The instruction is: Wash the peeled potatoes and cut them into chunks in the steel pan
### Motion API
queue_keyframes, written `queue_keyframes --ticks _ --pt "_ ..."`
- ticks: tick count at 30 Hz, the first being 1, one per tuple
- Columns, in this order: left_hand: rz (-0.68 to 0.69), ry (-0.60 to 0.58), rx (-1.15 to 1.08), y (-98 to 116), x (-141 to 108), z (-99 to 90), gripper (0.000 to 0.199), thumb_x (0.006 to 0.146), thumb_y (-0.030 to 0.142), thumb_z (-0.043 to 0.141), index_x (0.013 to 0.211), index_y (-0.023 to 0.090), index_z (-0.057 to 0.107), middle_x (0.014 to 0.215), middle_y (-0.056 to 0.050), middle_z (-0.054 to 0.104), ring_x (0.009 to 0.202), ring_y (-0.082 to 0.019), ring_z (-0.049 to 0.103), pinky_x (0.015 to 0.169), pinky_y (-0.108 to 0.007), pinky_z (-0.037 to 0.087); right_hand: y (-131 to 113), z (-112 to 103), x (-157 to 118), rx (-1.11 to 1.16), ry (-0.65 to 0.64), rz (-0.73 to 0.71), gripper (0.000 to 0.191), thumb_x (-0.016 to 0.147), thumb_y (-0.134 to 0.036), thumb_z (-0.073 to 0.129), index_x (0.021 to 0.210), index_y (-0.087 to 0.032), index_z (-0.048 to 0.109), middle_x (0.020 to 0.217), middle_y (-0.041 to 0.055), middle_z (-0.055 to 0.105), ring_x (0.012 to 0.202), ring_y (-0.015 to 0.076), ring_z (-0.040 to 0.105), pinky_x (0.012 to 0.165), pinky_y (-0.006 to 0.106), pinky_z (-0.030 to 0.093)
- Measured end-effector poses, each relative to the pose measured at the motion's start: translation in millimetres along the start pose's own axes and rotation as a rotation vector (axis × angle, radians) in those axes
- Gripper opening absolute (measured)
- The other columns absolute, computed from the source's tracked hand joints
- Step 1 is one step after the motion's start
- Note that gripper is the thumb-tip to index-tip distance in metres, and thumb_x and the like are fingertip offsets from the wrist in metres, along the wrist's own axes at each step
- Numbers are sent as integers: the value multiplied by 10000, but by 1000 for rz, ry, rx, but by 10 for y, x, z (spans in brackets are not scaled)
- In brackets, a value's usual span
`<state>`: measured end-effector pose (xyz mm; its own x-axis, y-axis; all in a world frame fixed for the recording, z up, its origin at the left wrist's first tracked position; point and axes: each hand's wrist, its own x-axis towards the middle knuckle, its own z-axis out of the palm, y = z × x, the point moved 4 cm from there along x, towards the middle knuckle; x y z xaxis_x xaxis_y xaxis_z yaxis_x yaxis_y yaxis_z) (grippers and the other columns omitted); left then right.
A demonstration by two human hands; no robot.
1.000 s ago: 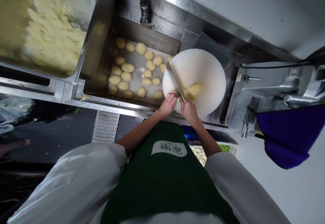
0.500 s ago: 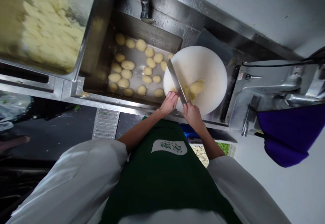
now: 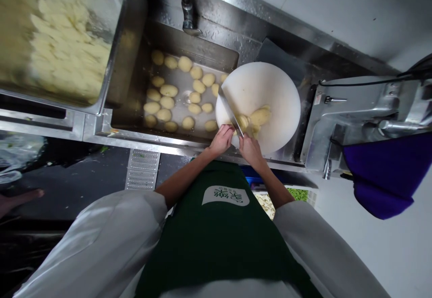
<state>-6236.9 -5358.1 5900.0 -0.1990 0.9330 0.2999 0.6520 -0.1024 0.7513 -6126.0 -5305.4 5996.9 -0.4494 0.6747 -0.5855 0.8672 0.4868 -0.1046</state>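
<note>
A round white cutting board (image 3: 276,86) lies over the right part of the sink area. My right hand (image 3: 250,149) is wrapped round the handle of a knife (image 3: 230,111), whose broad blade points up and to the left over the board. Just left of the blade, at the board's near left edge, my left hand (image 3: 222,139) has its fingers bent together; what they press on is mostly hidden, perhaps a piece of potato. Right of the blade lie cut potato slices (image 3: 243,121) and a larger yellowish pile of potato (image 3: 260,116).
Several peeled potatoes (image 3: 169,90) lie in water in the steel sink (image 3: 135,129). A metal tub (image 3: 110,73) of pale slices stands at left, below the height of a faucet (image 3: 188,19). A purple cloth (image 3: 388,172) hangs at right. Another person's hand (image 3: 25,197) shows at far left.
The knife blade has shifted slightly left and down, and my right hand has moved a little left with it. The whole view has shifted slightly.
</note>
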Motion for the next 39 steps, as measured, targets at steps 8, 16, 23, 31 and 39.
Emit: queue_keyframes --ticks 8,16,23,31,39 --pt "16 24 -3 2 -25 -25 310 1044 231 329 1109 142 618 1082 -143 618 1040 -237 554 932 -409 507 -44 19 -12 -38 12 -5 370 1059 -274 283 1203 -113 583 1007 156 736 907 233 692 788 293 470" --pt "-17 28 14 -23 -58 6 339 1044 246 309 1117 151 626 1085 -144 620 1040 -247 555 943 -433 512 -46 -17 -101 -34 44 -16 383 1062 -295 276 1220 -120 577 973 166 734 888 259 705 779 316 470" --pt "-17 37 -19 -44 -100 -15 336 1045 273 324 1116 158 632 1101 -147 628 1049 -248 568 940 -443 523 -69 58 5 -33 8 -8 388 1059 -286 273 1229 -130 586 1032 166 733 945 264 699 805 317 478" --pt "-16 56 -15 -64 -108 10 343 1048 274 321 1136 144 626 1091 -151 634 1049 -243 573 944 -440 524 -80 108 -54 -39 7 -9 373 1063 -288 282 1222 -120 575 1009 172 731 921 252 705 791 308 477" --pt "-9 101 7 -102 -136 -1 324 1057 296 335 1077 154 626 1062 -135 639 1023 -223 597 921 -404 534 -55 84 -38 -41 22 -16 396 1063 -303 270 1228 -125 583 1002 170 734 916 259 703 782 315 479"
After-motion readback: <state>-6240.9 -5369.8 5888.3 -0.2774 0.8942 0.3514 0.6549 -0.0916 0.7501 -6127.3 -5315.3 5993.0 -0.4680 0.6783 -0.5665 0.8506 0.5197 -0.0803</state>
